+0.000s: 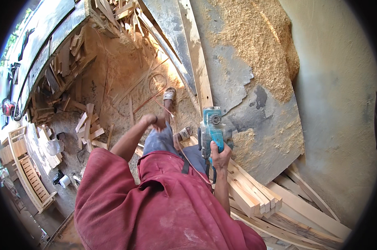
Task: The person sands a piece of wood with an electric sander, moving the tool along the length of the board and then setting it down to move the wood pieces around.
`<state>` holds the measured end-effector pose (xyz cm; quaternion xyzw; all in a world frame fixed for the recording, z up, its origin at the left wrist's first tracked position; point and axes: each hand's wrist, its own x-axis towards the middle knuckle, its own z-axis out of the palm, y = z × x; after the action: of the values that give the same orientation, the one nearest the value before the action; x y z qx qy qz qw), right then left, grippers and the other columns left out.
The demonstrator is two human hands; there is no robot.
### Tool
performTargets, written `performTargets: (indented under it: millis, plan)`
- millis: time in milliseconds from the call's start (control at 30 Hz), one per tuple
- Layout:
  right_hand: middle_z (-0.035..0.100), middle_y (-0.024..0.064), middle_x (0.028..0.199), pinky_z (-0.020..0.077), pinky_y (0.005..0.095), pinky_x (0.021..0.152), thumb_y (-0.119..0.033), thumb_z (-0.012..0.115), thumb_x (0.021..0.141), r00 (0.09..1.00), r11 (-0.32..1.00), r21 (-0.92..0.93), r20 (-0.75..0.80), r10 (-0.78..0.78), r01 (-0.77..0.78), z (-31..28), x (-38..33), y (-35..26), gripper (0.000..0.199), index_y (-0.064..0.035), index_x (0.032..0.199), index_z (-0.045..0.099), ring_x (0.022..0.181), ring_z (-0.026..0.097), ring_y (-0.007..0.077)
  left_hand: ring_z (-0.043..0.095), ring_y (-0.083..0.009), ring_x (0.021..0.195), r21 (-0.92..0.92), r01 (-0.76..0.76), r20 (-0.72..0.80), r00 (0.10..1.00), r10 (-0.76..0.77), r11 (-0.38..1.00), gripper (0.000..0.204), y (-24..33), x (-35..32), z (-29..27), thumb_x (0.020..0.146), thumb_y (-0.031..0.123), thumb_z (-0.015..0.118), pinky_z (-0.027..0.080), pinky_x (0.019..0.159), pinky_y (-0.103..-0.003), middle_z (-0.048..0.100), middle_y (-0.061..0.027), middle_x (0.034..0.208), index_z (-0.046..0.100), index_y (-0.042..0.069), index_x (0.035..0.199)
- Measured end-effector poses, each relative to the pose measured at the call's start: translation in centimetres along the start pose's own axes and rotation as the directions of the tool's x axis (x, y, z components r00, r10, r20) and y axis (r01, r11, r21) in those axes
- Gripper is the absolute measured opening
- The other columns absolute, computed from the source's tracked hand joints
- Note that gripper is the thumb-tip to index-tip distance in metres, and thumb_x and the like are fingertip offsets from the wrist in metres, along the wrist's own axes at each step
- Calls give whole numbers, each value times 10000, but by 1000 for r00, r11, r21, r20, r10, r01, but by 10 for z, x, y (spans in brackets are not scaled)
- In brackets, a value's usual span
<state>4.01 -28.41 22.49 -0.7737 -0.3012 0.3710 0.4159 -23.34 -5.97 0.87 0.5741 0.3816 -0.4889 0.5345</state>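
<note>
My right hand (220,157) grips the rear handle of a teal electric planer (213,127). The planer sits on a long pale wooden plank (200,75) that runs away from me across a grey bench top (238,83). My left hand (154,121) is raised out to the left, closed in a fist around a thin orange cord (168,111). The cord goes from a loop on the floor past my leg toward the planer. My red shirt hides the lower part of the plank.
A heap of wood shavings (259,41) covers the bench's far right. Planed slats (255,196) are stacked at my right. Scrap offcuts (88,125) litter the sawdust floor, and a slatted wooden bench (30,177) stands at the left. My sandalled feet (169,95) are below.
</note>
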Motion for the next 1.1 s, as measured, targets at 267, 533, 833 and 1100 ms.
performTargets:
  millis: [267, 533, 833, 1100]
  plan:
    - [528, 131, 584, 420, 398, 540, -351, 678, 882, 994, 979, -170, -1, -111, 109, 16, 2, 4, 392, 12, 754, 606, 531, 521, 228, 284, -315, 1459, 648, -106, -750, 82, 656, 754, 561, 141, -104, -165, 949, 211, 512, 289, 1185, -417, 331, -144, 1565, 380, 99, 1483]
    - [528, 156, 584, 415, 418, 541, -318, 674, 879, 994, 977, -185, -24, -111, 105, 25, 18, -7, 376, 26, 745, 602, 519, 510, 264, 265, -216, 1484, 739, 14, -659, 227, 717, 674, 467, 165, -92, -221, 969, 207, 483, 240, 1211, -388, 341, -40, 1586, 510, 198, 1435]
    - [539, 155, 590, 419, 410, 542, -325, 671, 887, 994, 978, -183, -16, -107, 102, 38, 51, -29, 383, 31, 758, 613, 519, 512, 247, 483, -150, 1322, 726, -35, -648, 298, 701, 686, 514, 174, -111, -241, 892, 34, 450, 331, 1133, -365, 501, 29, 1478, 597, 227, 1346]
    - [539, 157, 592, 425, 408, 549, -326, 666, 888, 994, 975, -195, -3, -110, 108, 47, 71, -44, 381, 33, 771, 615, 522, 512, 260, 588, -175, 1171, 740, -43, -637, 275, 720, 671, 631, 176, -113, -251, 830, -4, 441, 372, 1094, -356, 605, -15, 1357, 522, 193, 1424]
